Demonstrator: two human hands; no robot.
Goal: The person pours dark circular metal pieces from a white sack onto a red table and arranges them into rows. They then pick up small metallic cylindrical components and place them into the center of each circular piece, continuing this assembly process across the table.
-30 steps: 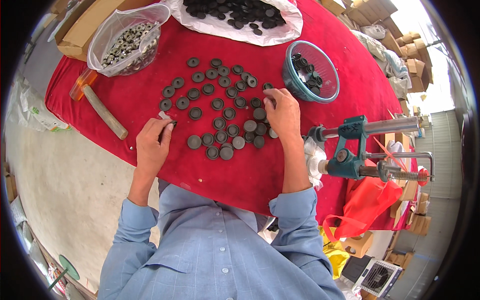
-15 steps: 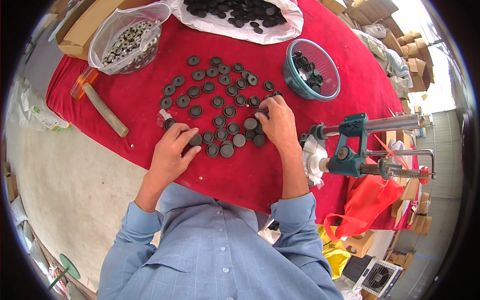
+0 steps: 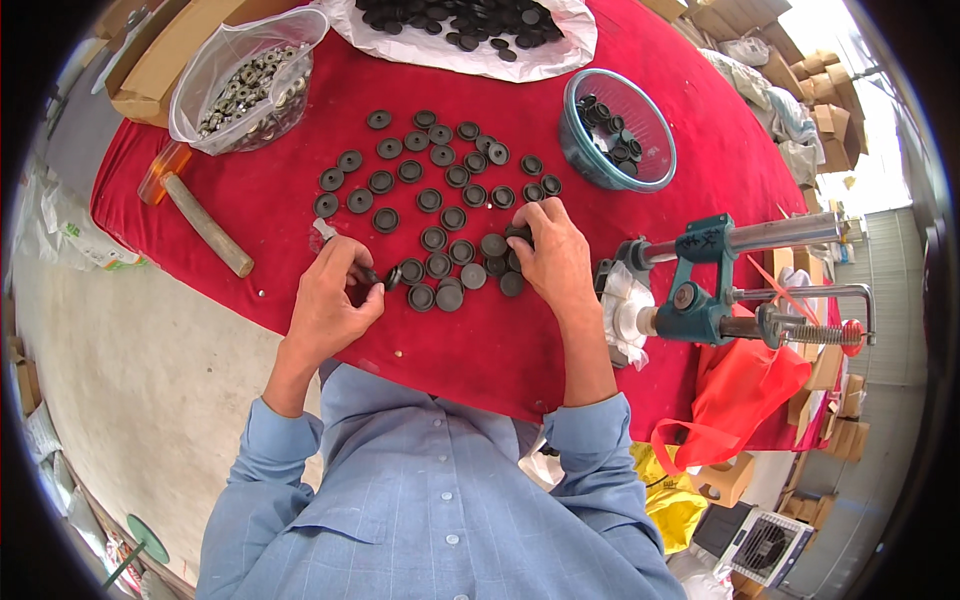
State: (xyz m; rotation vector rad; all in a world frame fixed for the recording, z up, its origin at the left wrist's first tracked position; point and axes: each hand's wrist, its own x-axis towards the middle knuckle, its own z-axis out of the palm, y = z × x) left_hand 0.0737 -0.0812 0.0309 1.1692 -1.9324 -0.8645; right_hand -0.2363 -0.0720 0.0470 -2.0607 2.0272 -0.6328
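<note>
Many round black caps (image 3: pixel 429 200) lie spread over the red cloth in front of me, some hollow side up and some flat side up. My left hand (image 3: pixel 335 295) is at the near left of them, thumb and fingers closed around a black cap (image 3: pixel 392 278) that stands tilted at the fingertips. Part of what this hand holds is hidden by the fingers. On the right side of the group, my right hand (image 3: pixel 552 252) has its fingertips closed on another black cap (image 3: pixel 518 233), beside a small cluster of caps (image 3: pixel 494 246).
A teal plastic bowl (image 3: pixel 658 184) with black caps stands at the far right. Farther back are a white sack (image 3: pixel 560 65) of black pieces and a clear bag (image 3: pixel 190 115) of metal parts. A mallet (image 3: pixel 210 227) lies left; a green hand press (image 3: pixel 690 290) stands right.
My left hand has drawn slightly left and lifted a cap onto its edge. My right hand stays at the same cap. The whole view has shifted a little.
</note>
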